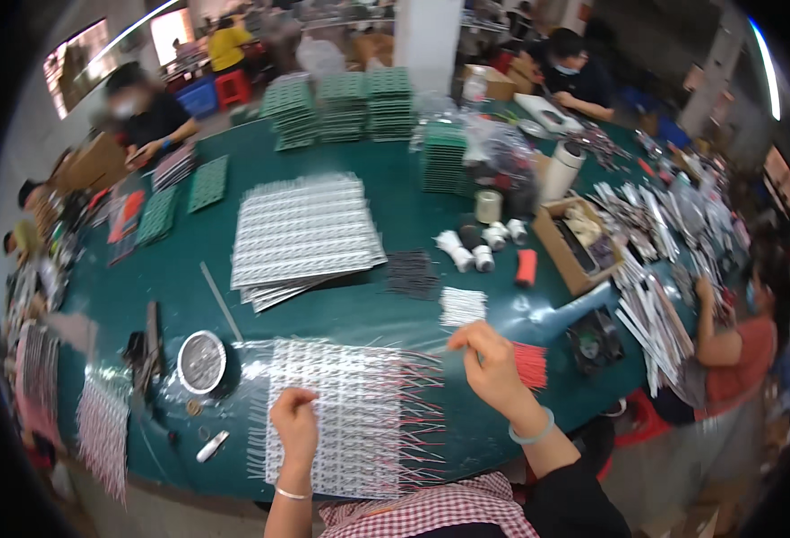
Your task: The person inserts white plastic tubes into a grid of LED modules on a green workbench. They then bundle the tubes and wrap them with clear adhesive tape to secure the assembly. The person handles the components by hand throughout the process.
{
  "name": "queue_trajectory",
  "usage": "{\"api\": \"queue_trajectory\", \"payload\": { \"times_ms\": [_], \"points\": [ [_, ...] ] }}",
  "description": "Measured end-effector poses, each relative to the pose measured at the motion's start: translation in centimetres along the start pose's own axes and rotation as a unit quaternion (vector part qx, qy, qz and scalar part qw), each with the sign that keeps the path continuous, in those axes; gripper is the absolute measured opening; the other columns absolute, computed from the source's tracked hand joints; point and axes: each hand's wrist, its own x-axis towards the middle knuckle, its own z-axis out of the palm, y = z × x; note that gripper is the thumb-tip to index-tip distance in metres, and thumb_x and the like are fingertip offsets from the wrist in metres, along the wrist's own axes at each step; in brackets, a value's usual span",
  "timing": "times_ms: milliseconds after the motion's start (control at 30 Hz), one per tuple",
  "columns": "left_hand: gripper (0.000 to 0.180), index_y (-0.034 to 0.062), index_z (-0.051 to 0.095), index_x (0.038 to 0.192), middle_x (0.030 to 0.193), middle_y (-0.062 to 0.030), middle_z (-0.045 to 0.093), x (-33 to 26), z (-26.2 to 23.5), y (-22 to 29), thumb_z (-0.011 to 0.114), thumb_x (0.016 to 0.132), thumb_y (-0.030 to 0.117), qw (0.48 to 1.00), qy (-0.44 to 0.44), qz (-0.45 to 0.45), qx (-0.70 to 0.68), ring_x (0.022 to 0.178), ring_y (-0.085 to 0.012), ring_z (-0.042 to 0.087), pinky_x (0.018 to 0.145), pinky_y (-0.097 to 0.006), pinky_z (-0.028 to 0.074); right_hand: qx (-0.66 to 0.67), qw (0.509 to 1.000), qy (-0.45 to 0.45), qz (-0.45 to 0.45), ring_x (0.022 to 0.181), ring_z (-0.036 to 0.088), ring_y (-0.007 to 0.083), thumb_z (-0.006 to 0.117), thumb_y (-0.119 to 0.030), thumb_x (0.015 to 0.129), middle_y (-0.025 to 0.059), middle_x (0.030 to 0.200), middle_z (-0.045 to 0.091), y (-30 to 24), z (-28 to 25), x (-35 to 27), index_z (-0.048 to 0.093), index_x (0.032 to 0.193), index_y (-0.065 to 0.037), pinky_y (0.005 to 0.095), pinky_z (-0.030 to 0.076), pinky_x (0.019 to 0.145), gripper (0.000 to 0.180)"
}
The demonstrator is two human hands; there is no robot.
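Observation:
In front of me lies a white panel of small repeating boards (341,421), with red, white and dark wires (420,386) sticking out along its right side. My left hand (294,425) is closed above the panel's left part, the fingertips pinched together. Over the panel's upper right corner hovers my right hand (495,372), thumb and fingers also pinched. Anything thin in either pinch is too small to make out. Close to the right hand are a bundle of white wires (463,307) and a bundle of red wires (529,365). A bundle of dark wires (411,273) lies farther back.
Stacked white panels (305,229) and green panels (341,106) stand farther back. A metal bowl (202,362) and a small white-handled tool (213,446) sit at left. Toward the right are a cardboard box (578,247), white spools (483,258) and a black fan (595,339). Several people sit around the table.

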Motion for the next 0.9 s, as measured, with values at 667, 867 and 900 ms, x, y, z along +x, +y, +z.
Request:
{"api": "queue_trajectory", "payload": {
  "times_ms": [667, 867, 900],
  "points": [
    [0.021, 0.0012, 0.052, 0.06, 0.053, -0.0007, 0.048, -3.4, 1.0, -0.2, 0.04, 0.072, -0.011, 0.996, 0.011, -0.09, -0.016, 0.048, -0.0058, 0.039, 0.045, -0.021, 0.027, -0.233, 0.942, 0.154, 0.188, 0.11, 0.053, 0.0391, 0.075, -0.008, 0.072, 0.0224, 0.116, 0.055, 26.1, -3.5, 16.8, 0.052, 0.118, 0.002, 0.0439, 0.043, 0.095, 0.053],
    [0.02, 0.0011, 0.056, 0.062, 0.056, -0.0027, 0.052, -5.2, -1.9, -3.4, 0.04, 0.068, -0.01, 0.993, 0.05, -0.111, 0.0, 0.05, -0.0072, 0.044, 0.045, -0.022, 0.03, -0.162, 0.961, 0.146, 0.17, 0.104, 0.057, 0.0402, 0.085, -0.013, 0.06, 0.0236, 0.111, 0.059, 30.9, 0.2, 18.8, 0.051, 0.115, 0.003, 0.0441, 0.046, 0.091, 0.067],
    [0.02, 0.0015, 0.055, 0.062, 0.057, -0.0029, 0.052, -4.9, -1.6, -3.4, 0.04, 0.068, -0.01, 0.993, 0.042, -0.111, 0.0, 0.049, -0.0076, 0.044, 0.045, -0.022, 0.03, -0.175, 0.954, 0.169, 0.173, 0.103, 0.058, 0.0392, 0.084, -0.011, 0.061, 0.0226, 0.11, 0.059, 33.0, -1.2, 18.6, 0.052, 0.115, 0.002, 0.0435, 0.046, 0.091, 0.064]
  ]
}}
